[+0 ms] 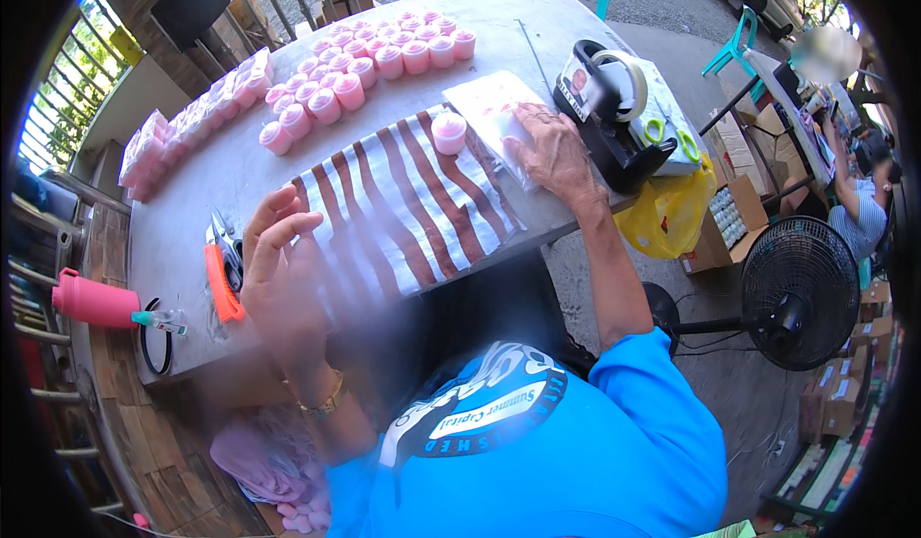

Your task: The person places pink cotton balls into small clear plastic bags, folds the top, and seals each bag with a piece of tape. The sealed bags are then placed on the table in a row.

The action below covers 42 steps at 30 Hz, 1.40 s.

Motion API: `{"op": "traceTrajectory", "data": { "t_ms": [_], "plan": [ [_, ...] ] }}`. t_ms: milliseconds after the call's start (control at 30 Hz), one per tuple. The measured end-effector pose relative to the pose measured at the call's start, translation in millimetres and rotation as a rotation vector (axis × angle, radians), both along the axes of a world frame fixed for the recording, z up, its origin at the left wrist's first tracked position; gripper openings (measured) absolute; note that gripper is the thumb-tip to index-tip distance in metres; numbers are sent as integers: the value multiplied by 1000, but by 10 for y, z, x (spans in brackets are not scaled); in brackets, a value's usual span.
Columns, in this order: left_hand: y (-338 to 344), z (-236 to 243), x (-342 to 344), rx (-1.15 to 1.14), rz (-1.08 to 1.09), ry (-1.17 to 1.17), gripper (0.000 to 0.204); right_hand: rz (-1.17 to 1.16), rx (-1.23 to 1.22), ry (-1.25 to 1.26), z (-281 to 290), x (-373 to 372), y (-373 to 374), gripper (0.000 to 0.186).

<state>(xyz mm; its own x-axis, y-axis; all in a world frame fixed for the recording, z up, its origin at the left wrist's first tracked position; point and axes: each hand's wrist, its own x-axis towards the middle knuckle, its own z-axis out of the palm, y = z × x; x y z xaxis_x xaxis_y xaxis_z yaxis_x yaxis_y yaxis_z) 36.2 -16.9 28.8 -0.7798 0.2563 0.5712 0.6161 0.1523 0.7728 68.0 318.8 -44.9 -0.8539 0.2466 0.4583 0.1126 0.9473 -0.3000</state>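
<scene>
My left hand [283,255] is raised at the left edge of a brown-and-white striped cloth [422,240], fingers loosely bent and apart, holding nothing. A pink jar [449,137] with a pale lid stands on the cloth's upper right. Beside it my right hand [549,151] has its fingers curled onto a stack of white plastic bags [480,95], gripping it. Orange-handled pliers [221,271] lie left of my left hand. A smudge blurs part of the lower left view.
Rows of pink jars [389,58], wrapped pink packs [197,106], a black tape dispenser [622,159], green scissors [686,144] and a pink tumbler [96,298] are on the table [518,29]. A yellow bag [662,221], a fan [801,308] and a co-worker [849,216] are at the right.
</scene>
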Motion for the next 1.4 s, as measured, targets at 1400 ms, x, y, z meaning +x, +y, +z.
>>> {"op": "traceTrajectory", "data": {
  "t_ms": [1400],
  "plan": [
    [8,-811,77,-539,-67,305,37,710,-159,-29,234,57,-1348,25]
  ]
}}
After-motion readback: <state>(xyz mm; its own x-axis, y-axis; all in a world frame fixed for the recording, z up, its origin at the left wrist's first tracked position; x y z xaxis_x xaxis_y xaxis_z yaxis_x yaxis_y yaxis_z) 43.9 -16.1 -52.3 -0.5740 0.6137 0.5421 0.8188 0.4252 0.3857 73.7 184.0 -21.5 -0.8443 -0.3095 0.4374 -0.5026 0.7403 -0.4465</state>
